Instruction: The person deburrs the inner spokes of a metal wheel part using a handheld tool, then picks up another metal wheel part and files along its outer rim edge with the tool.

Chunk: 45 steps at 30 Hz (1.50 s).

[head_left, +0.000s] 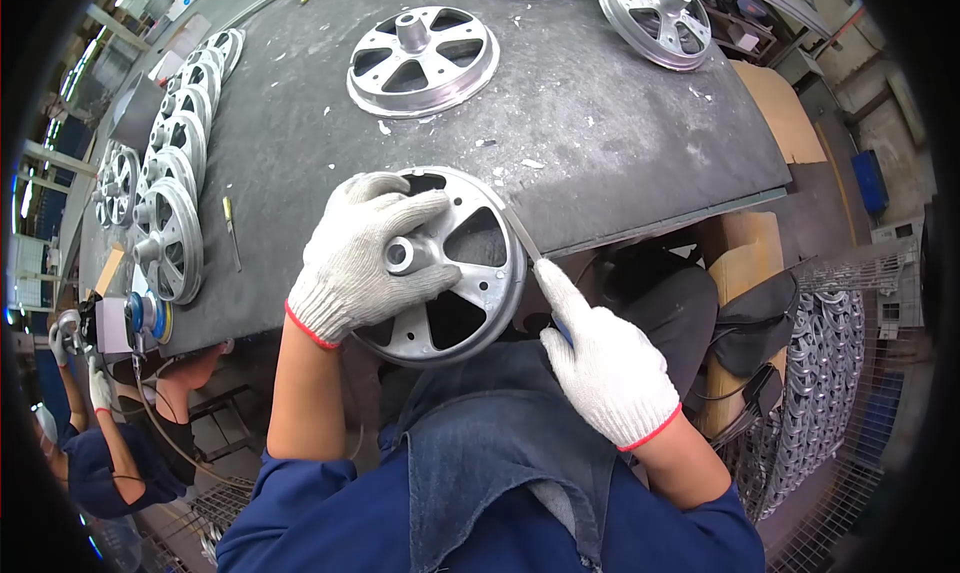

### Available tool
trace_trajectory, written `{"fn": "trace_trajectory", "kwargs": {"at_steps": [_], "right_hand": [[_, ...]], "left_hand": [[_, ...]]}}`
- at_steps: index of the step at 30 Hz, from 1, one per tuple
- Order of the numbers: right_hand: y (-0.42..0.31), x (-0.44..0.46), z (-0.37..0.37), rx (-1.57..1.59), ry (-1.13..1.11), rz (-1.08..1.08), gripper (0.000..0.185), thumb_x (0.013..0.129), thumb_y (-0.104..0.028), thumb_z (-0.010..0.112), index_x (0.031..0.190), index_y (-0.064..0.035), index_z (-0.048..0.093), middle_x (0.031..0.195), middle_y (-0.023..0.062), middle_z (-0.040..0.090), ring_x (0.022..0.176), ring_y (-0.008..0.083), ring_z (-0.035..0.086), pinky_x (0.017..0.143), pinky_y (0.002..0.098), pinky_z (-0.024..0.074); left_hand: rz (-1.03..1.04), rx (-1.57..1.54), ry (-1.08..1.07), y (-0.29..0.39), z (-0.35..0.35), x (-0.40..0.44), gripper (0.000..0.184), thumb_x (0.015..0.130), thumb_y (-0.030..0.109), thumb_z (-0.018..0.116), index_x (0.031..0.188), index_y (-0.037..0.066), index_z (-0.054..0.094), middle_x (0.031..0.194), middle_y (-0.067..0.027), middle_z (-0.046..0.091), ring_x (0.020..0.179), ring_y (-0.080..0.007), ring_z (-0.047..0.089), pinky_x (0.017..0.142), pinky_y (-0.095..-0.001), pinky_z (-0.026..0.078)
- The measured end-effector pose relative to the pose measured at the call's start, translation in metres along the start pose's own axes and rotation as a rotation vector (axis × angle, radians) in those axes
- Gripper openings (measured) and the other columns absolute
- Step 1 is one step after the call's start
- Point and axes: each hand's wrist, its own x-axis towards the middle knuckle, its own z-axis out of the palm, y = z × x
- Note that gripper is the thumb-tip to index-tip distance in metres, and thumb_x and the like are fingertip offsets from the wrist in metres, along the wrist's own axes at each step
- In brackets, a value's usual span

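Note:
A silver spoked metal wheel (pixel 472 275) is tilted at the table's near edge, its lower part over my lap. My left hand (pixel 360 245), in a white knit glove with a red cuff, grips it, with fingers and thumb either side of the hub. In my gloved right hand (pixel 608 365) is a flat metal file (pixel 521 235), its blue handle partly hidden by the palm. The index finger stretches along the tool. The blade lies against the wheel's outer rim at the upper right.
Another wheel (pixel 425 61) lies farther back on the dark table (pixel 600 143), among metal flakes. A row of wheels (pixel 170 238) leans at the left, near a yellow-handled screwdriver (pixel 231 228). A co-worker (pixel 115 463) works at far left. A wire cage (pixel 815 403) holds metal parts.

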Motion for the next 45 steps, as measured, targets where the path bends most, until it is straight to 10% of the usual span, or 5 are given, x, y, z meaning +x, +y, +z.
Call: {"fn": "trace_trajectory", "kwargs": {"at_steps": [19,24,32,39,45], "right_hand": [[0.023,0.011,-0.013,0.93,-0.315,0.247,0.085,0.106,-0.019,0.072,0.184,-0.0116,0.037,0.149,0.0277,0.075,0.058,0.0123,0.068,0.057,0.0308,0.0587],[0.017,0.006,0.001,0.274,-0.043,-0.064,0.071,0.111,-0.024,0.069,0.179,-0.0221,0.046,0.114,0.0326,0.08,0.087,0.0469,0.079,0.081,0.0559,0.0652],[0.012,0.004,0.009,0.082,-0.035,-0.015,0.071,0.112,-0.027,0.069,0.179,-0.0221,0.045,0.102,0.0259,0.079,0.084,0.0446,0.079,0.078,0.0554,0.065],[0.024,0.014,-0.004,0.763,-0.264,0.15,0.073,0.111,-0.024,0.066,0.179,-0.0132,0.044,0.148,0.0381,0.072,0.084,0.0414,0.081,0.082,0.0492,0.0658],[0.008,-0.003,0.014,0.03,0.046,-0.066,0.072,0.111,-0.026,0.071,0.179,-0.0225,0.047,0.105,0.0239,0.079,0.072,0.0389,0.078,0.066,0.0504,0.0646]], "left_hand": [[-0.136,0.031,0.151,0.013,0.02,-0.013,0.055,0.083,0.034,0.087,0.134,0.011,0.083,0.12,-0.0188,0.078,0.126,-0.043,0.068,0.119,-0.0534,0.05],[-0.107,0.018,0.157,0.016,0.018,-0.013,0.051,0.085,0.037,0.085,0.129,0.011,0.083,0.114,-0.0183,0.077,0.12,-0.0425,0.069,0.121,-0.0568,0.046],[-0.153,0.025,0.111,0.02,0.014,-0.013,0.06,0.082,0.029,0.088,0.137,0.005,0.084,0.122,-0.0219,0.079,0.128,-0.0437,0.069,0.119,-0.0522,0.05],[-0.153,0.021,0.141,0.015,0.018,-0.015,0.06,0.083,0.028,0.088,0.138,0.006,0.084,0.123,-0.022,0.079,0.128,-0.0437,0.069,0.119,-0.0518,0.05],[-0.147,0.019,0.148,0.016,0.019,-0.015,0.061,0.082,0.027,0.089,0.139,0.005,0.083,0.125,-0.0229,0.078,0.126,-0.0439,0.07,0.118,-0.0518,0.051]]}}
